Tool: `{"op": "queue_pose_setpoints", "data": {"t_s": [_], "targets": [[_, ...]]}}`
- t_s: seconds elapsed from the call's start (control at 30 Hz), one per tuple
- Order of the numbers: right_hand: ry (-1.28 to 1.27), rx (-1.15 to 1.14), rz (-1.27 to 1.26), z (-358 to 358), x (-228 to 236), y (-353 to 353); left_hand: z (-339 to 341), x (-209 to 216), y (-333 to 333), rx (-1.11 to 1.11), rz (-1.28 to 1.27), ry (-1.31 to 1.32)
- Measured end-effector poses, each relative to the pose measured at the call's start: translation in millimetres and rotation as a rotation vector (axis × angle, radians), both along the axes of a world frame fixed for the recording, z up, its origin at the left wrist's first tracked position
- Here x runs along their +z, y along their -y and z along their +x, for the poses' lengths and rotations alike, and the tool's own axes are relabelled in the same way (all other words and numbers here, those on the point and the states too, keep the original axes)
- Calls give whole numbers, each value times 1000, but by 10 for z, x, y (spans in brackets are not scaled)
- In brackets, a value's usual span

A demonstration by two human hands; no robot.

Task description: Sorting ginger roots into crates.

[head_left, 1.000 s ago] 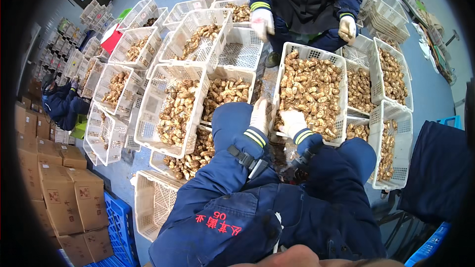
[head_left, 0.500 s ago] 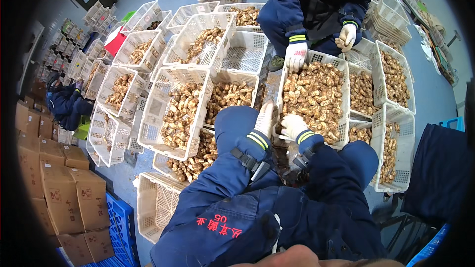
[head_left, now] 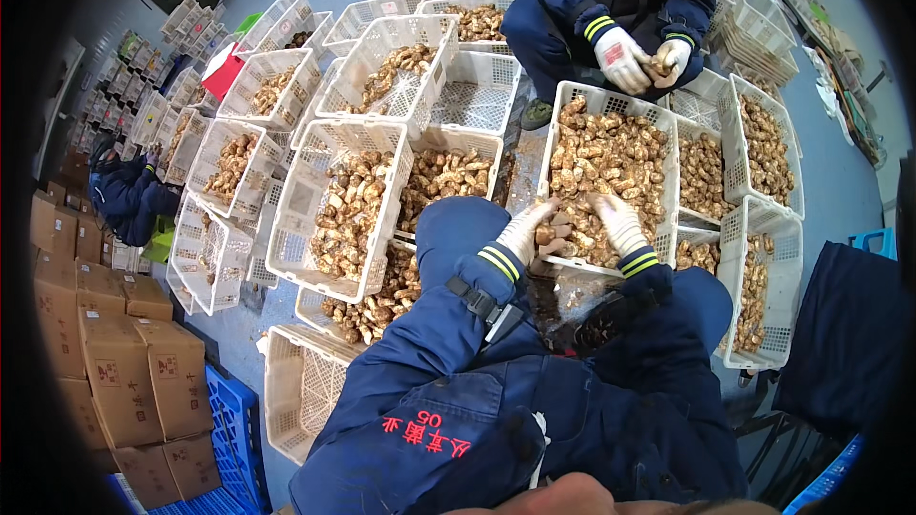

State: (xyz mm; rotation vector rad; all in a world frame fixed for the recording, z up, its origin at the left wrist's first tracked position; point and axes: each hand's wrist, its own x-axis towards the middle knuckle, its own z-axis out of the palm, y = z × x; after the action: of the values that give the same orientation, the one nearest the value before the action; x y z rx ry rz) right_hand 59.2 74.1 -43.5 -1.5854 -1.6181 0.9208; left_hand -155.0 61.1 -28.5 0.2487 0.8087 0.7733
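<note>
A white plastic crate (head_left: 671, 181) heaped with brown-and-cream mushrooms (head_left: 611, 157) stands in front of me, beyond my knees. My left hand (head_left: 525, 231), in a white glove with soiled fingertips, is at its near left corner, its fingers closed round a mushroom (head_left: 545, 233). My right hand (head_left: 620, 223), gloved too, reaches over the near rim with its fingers extended and apart, close above the mushrooms. Opposite me, a co-worker's gloved hands (head_left: 641, 62) hold a mushroom over the far end of the crate.
More mushroom crates (head_left: 339, 210) are stacked at my left, and others (head_left: 760, 277) at my right. Cardboard boxes (head_left: 143, 372) and a blue pallet (head_left: 234, 434) are at the lower left. Another person (head_left: 129, 193) sits far left. A blue stool (head_left: 872, 242) stands at the right.
My right hand has moved right and up over the mushrooms; my left has turned and closed on one. The co-worker's hand has left the heap and joined the other around a mushroom.
</note>
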Motion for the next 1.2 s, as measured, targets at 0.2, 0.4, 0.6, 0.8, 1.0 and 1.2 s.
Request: {"op": "queue_pose_setpoints", "data": {"t_s": [0.2,0.4,0.6,0.8,1.0,1.2], "targets": [[686,129,-243,347,-468,54,-535,528,77,321,311,-23],[948,275,-127,84,-554,179,-1508,469,335,601,324,-201],[902,239,-18,135,-635,175,-2376,-1075,1021,701,4,-518],[903,528,310,-306,-594,-20,-3082,-1706,1444,660,114,-1126],[901,142,119,154,-455,-198,-1895,-6,512,773,450,-606],[971,189,-45,73,-483,-270,-879,603,-33,446,554,-159]]}}
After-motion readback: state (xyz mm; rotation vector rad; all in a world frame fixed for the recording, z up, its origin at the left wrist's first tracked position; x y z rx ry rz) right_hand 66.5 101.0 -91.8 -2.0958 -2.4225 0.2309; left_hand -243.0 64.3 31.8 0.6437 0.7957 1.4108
